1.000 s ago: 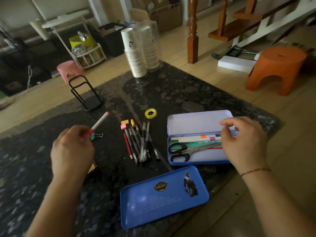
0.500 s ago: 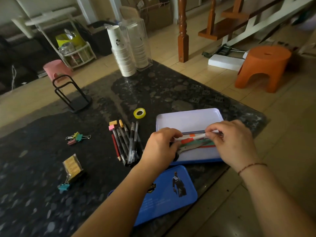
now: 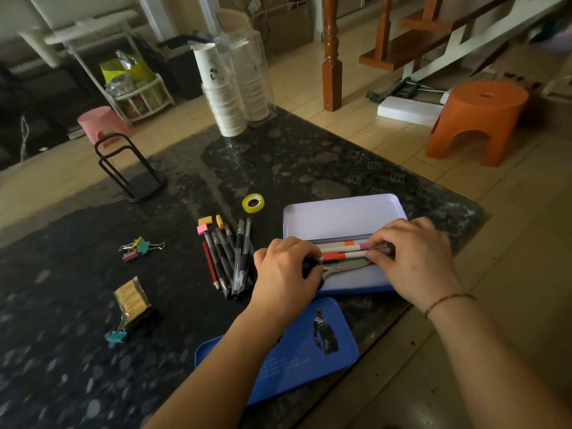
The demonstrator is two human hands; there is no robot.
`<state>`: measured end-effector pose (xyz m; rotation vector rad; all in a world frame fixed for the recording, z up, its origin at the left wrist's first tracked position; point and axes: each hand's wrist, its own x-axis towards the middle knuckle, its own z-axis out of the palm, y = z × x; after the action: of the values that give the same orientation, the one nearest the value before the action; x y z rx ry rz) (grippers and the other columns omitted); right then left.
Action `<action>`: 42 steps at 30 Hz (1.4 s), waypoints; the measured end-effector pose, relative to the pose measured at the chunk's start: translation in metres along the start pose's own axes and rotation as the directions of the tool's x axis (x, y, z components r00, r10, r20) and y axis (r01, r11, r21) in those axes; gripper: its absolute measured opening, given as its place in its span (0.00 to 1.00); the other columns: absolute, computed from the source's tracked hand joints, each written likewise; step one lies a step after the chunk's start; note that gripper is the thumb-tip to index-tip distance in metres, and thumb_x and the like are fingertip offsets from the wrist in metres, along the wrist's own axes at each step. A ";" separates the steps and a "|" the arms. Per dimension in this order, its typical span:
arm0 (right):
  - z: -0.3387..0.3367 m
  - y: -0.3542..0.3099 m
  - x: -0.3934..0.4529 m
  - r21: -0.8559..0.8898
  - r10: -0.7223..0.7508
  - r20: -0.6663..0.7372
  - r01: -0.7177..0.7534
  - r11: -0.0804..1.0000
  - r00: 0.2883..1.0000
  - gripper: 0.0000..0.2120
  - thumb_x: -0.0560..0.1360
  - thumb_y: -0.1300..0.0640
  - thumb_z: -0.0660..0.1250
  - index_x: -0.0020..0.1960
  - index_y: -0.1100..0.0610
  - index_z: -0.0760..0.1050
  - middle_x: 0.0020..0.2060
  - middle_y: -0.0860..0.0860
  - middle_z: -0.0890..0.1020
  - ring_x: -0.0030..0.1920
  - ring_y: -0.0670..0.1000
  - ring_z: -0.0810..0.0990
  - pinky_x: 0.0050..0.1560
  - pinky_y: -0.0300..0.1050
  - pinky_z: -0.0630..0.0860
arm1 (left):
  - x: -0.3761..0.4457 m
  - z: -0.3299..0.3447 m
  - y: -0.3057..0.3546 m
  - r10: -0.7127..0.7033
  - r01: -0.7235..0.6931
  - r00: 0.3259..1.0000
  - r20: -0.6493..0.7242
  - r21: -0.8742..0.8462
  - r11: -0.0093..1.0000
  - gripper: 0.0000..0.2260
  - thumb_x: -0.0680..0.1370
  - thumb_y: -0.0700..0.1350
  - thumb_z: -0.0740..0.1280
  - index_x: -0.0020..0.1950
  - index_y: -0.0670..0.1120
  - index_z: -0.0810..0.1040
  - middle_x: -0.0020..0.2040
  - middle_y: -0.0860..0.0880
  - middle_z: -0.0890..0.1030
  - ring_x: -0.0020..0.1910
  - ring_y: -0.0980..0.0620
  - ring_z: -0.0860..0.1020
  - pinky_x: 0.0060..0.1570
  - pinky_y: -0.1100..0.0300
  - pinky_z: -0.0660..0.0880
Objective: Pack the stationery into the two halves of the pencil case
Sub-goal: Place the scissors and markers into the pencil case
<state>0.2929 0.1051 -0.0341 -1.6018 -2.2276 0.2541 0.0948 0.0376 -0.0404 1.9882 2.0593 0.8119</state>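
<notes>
The open pencil case [image 3: 340, 218] lies on the dark table, its pale lid half flat at the back. Its near half holds white markers with coloured bands and scissors [image 3: 343, 269]. A red-capped white marker [image 3: 339, 256] lies across that half. My left hand [image 3: 284, 274] pinches its capped end and my right hand [image 3: 411, 258] presses its other end down. A separate blue tray [image 3: 309, 351] with a printed figure lies nearer to me. A bunch of pens and pencils [image 3: 230, 258] lies left of the case.
Yellow tape roll [image 3: 253, 202] sits behind the pens. Small erasers [image 3: 205, 225], binder clips [image 3: 139, 246], a clipped yellow packet [image 3: 130, 300], a black wire stand [image 3: 130, 168] and stacked paper cups [image 3: 223, 94] stand on the table. An orange stool [image 3: 473, 119] is on the floor at right.
My left hand carried the red-capped marker from the table's left side to the case. Both hands now hold it down among the markers in the near half.
</notes>
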 end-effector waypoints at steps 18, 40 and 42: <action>-0.010 -0.016 -0.003 0.203 0.100 0.053 -0.108 0.973 0.994 0.05 0.69 0.54 0.74 0.42 0.46 0.80 0.37 0.42 0.79 0.41 0.44 0.77 0.56 0.57 0.74 | 0.008 0.003 0.010 0.033 -0.031 0.999 -0.024 0.082 0.996 0.03 0.76 0.47 0.70 0.47 0.52 0.84 0.45 0.55 0.80 0.49 0.52 0.74 0.52 0.51 0.64; -0.006 -0.014 -0.001 0.104 0.170 0.106 -0.181 0.978 0.980 0.03 0.72 0.56 0.71 0.45 0.50 0.83 0.44 0.49 0.80 0.47 0.51 0.77 0.66 0.62 0.64 | 0.013 0.005 0.021 0.094 -0.093 0.996 0.003 0.176 0.980 0.05 0.77 0.44 0.69 0.49 0.49 0.85 0.46 0.51 0.80 0.49 0.49 0.73 0.51 0.53 0.62; -0.006 -0.015 -0.002 0.128 0.178 0.103 -0.190 0.973 0.979 0.03 0.72 0.57 0.72 0.44 0.51 0.83 0.44 0.48 0.80 0.47 0.51 0.77 0.65 0.62 0.67 | 0.013 0.005 0.020 0.092 -0.090 0.996 -0.001 0.182 0.979 0.04 0.77 0.45 0.70 0.47 0.49 0.85 0.45 0.51 0.80 0.49 0.49 0.73 0.50 0.53 0.61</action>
<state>0.2828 0.0976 -0.0234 -1.7534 -2.0764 0.5295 0.1135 0.0507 -0.0317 2.1914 2.1304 0.6719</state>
